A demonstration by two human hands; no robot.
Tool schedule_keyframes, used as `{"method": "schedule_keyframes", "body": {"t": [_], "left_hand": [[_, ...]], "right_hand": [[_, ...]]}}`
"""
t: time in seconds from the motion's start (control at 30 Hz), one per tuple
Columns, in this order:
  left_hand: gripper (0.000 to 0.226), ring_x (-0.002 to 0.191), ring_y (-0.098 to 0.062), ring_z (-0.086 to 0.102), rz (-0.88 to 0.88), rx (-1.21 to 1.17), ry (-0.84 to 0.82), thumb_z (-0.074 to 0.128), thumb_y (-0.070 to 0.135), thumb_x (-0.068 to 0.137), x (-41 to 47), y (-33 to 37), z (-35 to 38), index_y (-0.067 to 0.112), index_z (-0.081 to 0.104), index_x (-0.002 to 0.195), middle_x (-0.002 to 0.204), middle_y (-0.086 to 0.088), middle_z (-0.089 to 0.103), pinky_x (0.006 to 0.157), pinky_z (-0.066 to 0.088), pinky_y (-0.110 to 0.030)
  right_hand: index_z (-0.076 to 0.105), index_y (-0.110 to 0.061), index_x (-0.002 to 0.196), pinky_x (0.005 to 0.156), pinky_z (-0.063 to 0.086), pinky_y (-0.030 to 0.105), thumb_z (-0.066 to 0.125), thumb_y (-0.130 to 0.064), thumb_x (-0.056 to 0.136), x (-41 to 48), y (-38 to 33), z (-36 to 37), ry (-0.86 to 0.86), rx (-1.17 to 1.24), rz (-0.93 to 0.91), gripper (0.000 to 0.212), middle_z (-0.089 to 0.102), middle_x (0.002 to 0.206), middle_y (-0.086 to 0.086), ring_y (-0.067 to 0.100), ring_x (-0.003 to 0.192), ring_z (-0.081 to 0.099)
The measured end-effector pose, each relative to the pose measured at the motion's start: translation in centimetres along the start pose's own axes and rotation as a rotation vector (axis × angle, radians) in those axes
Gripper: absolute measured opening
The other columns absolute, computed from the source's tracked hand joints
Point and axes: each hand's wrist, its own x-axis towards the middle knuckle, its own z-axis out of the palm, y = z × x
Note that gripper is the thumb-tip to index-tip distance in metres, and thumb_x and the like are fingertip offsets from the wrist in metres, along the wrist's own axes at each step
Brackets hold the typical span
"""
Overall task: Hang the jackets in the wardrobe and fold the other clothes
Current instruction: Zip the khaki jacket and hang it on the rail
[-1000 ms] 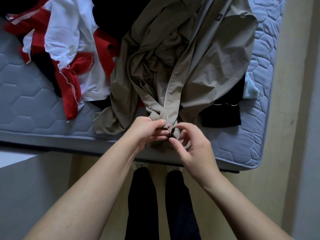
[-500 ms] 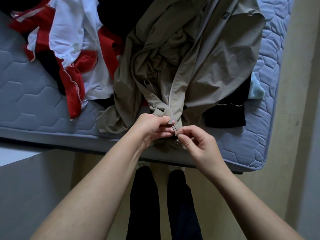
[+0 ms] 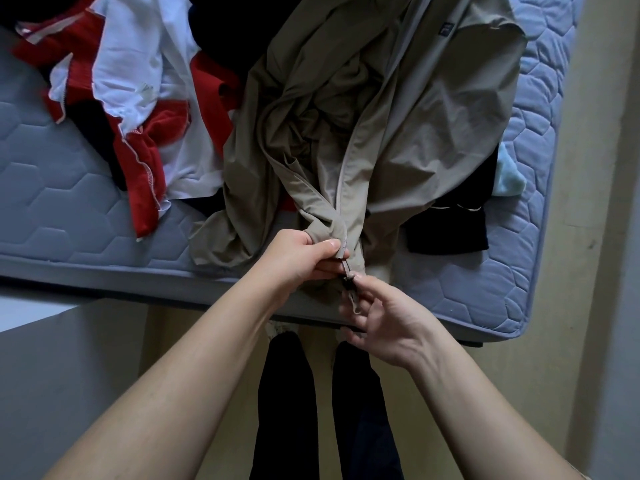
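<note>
Beige crinkled jacket (image 3: 398, 109), both hands (image 3: 346, 282) pinching zipper (image 3: 348, 275), quilted mattress (image 3: 69, 209)

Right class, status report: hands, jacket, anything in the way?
Left hand pinching the beige zip-up jacket hem. Right hand on the zipper pull. Jacket unzipped on the quilted blue mattress. Nothing obstructing.

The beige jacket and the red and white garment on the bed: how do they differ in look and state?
1. The beige jacket is one plain colour; the red and white garment has two.
2. The jacket's hem is gripped by the left hand, and the right hand pinches its zipper; the garment is untouched.
3. The jacket hangs over the mattress edge; the garment does not.
Both lie crumpled.
</note>
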Motion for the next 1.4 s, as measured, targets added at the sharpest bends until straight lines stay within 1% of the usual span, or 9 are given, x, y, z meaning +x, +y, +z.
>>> {"method": "schedule_keyframes", "body": {"t": [0.1, 0.23, 0.33, 0.43, 0.63, 0.77, 0.87, 1.23, 1.4], "left_hand": [[0.016, 0.065, -0.014, 0.071, 0.027, 0.05, -0.018, 0.055, 0.004, 0.094, -0.2, -0.1, 0.0, -0.003, 0.067, 0.085, 0.068, -0.002, 0.073, 0.072, 0.059, -0.026], [0.018, 0.067, -0.016, 0.071, 0.028, 0.097, -0.014, 0.057, 0.006, 0.093, -0.2, -0.3, 0.3, 0.0, 0.068, 0.081, 0.076, -0.007, 0.073, 0.069, 0.06, -0.026], [0.017, 0.069, -0.017, 0.071, 0.015, 0.064, -0.006, 0.056, 0.006, 0.093, -0.1, -0.6, 0.1, -0.002, 0.068, 0.085, 0.075, -0.006, 0.073, 0.07, 0.059, -0.026], [0.017, 0.071, -0.017, 0.072, 0.015, 0.046, 0.007, 0.057, 0.007, 0.093, -0.1, -0.9, -0.3, -0.006, 0.068, 0.09, 0.076, -0.006, 0.074, 0.07, 0.059, -0.024], [0.017, 0.073, -0.016, 0.071, 0.029, -0.075, 0.029, 0.057, 0.012, 0.094, -0.7, -0.6, -0.3, 0.003, 0.069, 0.086, 0.079, -0.003, 0.074, 0.07, 0.059, -0.026], [0.014, 0.052, -0.005, 0.058, 0.085, -0.109, 0.214, 0.065, 0.016, 0.089, -1.6, -1.2, 0.4, 0.004, 0.07, 0.084, 0.067, 0.002, 0.07, 0.046, 0.047, -0.016], [0.012, 0.044, -0.004, 0.054, 0.133, -0.203, 0.284, 0.069, 0.014, 0.084, -2.5, -1.6, 1.1, 0.007, 0.068, 0.074, 0.059, 0.001, 0.066, 0.04, 0.04, -0.014], [0.02, 0.041, -0.004, 0.037, 0.24, -0.375, 0.324, 0.068, 0.011, 0.083, -3.5, -1.2, 1.6, 0.014, 0.067, 0.063, 0.057, -0.002, 0.05, 0.04, 0.03, -0.015], [0.006, 0.039, 0.003, 0.044, 0.325, -0.397, 0.331, 0.066, 0.005, 0.083, -3.6, -0.7, 1.9, 0.009, 0.069, 0.078, 0.051, 0.009, 0.056, 0.04, 0.033, -0.009]], "right_hand": [[0.06, -0.026, 0.082, 0.077, 0.037, 0.031, 0.066, -0.048, 0.062, -0.2, -0.1, -0.1, -0.007, -0.045, 0.051, 0.031, 0.065, 0.069, -0.01, 0.011, 0.075, 0.058], [0.064, -0.018, 0.086, 0.076, 0.046, 0.03, 0.06, -0.023, 0.082, -0.3, -0.6, -0.4, -0.039, -0.103, 0.007, 0.007, 0.071, 0.075, -0.006, 0.009, 0.07, 0.065], [0.065, -0.006, 0.096, 0.075, 0.058, 0.032, 0.051, -0.01, 0.093, -0.6, -1.3, -0.9, -0.102, -0.135, -0.062, 0.015, 0.075, 0.092, 0.01, 0.018, 0.079, 0.073], [0.062, 0.001, 0.104, 0.066, 0.059, 0.03, 0.051, -0.011, 0.096, -1.1, -1.5, -1.3, -0.182, -0.214, -0.079, 0.018, 0.073, 0.1, 0.017, 0.025, 0.089, 0.072], [0.062, -0.008, 0.106, 0.062, 0.057, 0.025, 0.059, -0.023, 0.086, -0.9, -1.3, -1.0, -0.193, -0.139, -0.197, 0.026, 0.074, 0.094, 0.007, 0.015, 0.083, 0.072], [0.065, -0.011, 0.099, 0.046, 0.045, 0.015, 0.062, -0.019, 0.077, -0.7, -1.8, -0.4, -0.202, 0.105, -0.252, 0.023, 0.07, 0.078, -0.002, 0.004, 0.06, 0.063], [0.063, -0.008, 0.099, 0.041, 0.042, 0.012, 0.063, -0.016, 0.073, -0.6, -1.9, 0.4, -0.224, 0.188, -0.263, 0.027, 0.07, 0.077, 0.002, 0.004, 0.055, 0.061], [0.07, -0.011, 0.089, 0.044, 0.047, 0.011, 0.065, -0.014, 0.072, -1.4, -1.4, 2.0, -0.177, 0.214, -0.338, 0.018, 0.07, 0.075, -0.001, 0.003, 0.055, 0.062], [0.079, -0.017, 0.075, 0.044, 0.048, 0.013, 0.067, -0.013, 0.069, -1.5, -1.2, 2.5, -0.139, 0.261, -0.358, 0.014, 0.071, 0.077, -0.002, 0.002, 0.056, 0.063]]}}
